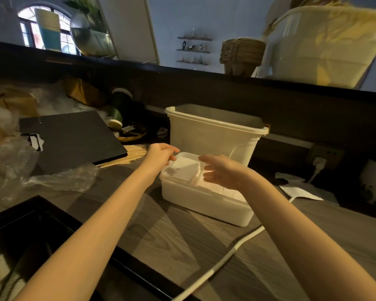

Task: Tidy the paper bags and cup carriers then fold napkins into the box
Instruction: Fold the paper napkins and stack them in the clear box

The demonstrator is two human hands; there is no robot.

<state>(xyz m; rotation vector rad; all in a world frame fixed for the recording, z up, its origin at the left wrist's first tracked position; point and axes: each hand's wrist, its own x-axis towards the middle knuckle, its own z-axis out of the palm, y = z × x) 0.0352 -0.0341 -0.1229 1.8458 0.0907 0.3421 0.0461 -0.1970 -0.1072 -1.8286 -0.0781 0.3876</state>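
The white napkin (pixel 186 168) lies on top in the low white box (pixel 206 200), at the counter's (pixel 172 235) middle. The left hand (pixel 160 154) pinches its far corner with curled fingers. The right hand (pixel 220 170) hovers over the box, fingers spread and holding nothing. At 12 o'clock, touching the box, stands a taller bin (pixel 213 131).

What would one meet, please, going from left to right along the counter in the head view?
Crumpled plastic wrap → black clipboard → wooden sticks → left hand → right hand → wall plug.
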